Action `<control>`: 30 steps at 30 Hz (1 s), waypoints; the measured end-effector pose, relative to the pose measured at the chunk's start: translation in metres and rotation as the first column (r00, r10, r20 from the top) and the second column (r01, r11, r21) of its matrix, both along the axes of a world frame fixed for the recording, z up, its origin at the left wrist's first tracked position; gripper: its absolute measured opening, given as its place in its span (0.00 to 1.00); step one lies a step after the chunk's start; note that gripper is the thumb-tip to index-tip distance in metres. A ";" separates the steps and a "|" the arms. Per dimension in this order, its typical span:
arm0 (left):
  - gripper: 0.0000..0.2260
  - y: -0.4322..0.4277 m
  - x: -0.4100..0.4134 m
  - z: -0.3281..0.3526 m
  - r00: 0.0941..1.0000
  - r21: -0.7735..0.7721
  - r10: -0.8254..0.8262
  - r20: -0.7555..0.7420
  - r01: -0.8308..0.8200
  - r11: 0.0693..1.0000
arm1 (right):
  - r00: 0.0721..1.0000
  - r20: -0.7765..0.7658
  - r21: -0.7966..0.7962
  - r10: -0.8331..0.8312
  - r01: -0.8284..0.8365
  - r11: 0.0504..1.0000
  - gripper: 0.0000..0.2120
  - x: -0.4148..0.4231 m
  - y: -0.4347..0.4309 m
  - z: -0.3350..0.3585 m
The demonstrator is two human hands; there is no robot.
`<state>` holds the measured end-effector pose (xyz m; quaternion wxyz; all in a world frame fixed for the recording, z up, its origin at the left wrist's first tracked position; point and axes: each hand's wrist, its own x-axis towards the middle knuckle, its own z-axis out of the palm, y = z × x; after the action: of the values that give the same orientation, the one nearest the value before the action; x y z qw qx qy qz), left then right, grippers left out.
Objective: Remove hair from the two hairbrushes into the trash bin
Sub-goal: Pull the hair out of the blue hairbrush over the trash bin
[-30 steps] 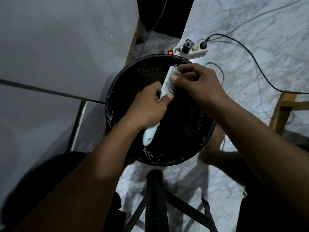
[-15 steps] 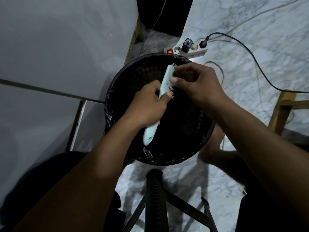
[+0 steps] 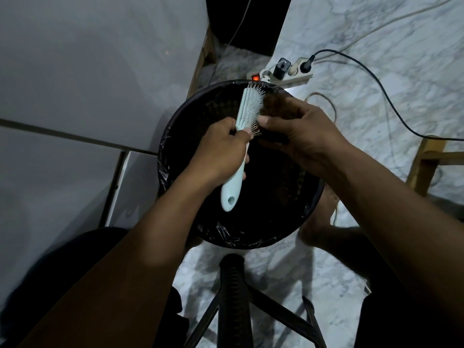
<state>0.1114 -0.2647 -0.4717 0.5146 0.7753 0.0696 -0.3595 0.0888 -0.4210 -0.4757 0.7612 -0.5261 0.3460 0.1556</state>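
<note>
A pale mint hairbrush (image 3: 247, 106) is held over the round black trash bin (image 3: 175, 156), which has a dark plastic liner. My left hand (image 3: 221, 151) grips the brush around the neck and handle, bristles turned to the right. My right hand (image 3: 298, 131) is at the bristle side, fingers pinched on a brown tuft of hair (image 3: 272, 102) that stands off the bristles. Only one brush is in view.
A power strip (image 3: 283, 74) with a lit red switch and plugs lies on the marble floor beyond the bin, with cables trailing right. A grey cabinet fills the left. A black stool base (image 3: 234, 295) is below the bin, a wooden leg (image 3: 424, 164) at right.
My right hand has pulled away to the right from the brush head, lifting a tuft of hair off the bristles. More of the brush head now shows. My left hand holds steady.
</note>
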 end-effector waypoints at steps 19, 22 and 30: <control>0.11 0.002 0.001 -0.005 0.997 0.097 -0.004 0.071 -0.003 0.995 | 0.998 0.059 -0.164 0.022 -0.012 0.986 0.07 0.002 0.003 0.002; 0.10 0.008 0.002 -0.009 0.996 0.210 -0.036 0.087 0.017 0.978 | 0.997 0.070 -0.256 -0.025 0.042 0.966 0.05 0.005 -0.004 0.005; 0.06 0.014 0.000 -0.012 0.994 0.256 -0.088 0.071 0.067 0.964 | 0.724 -0.405 -0.521 0.558 -0.685 0.510 0.17 -0.005 -0.007 -0.001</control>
<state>0.1119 -0.2506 -0.4835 0.3996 0.8507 0.0635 -0.3356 0.0841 -0.4279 -0.4765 0.3908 -0.8233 0.2332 0.3394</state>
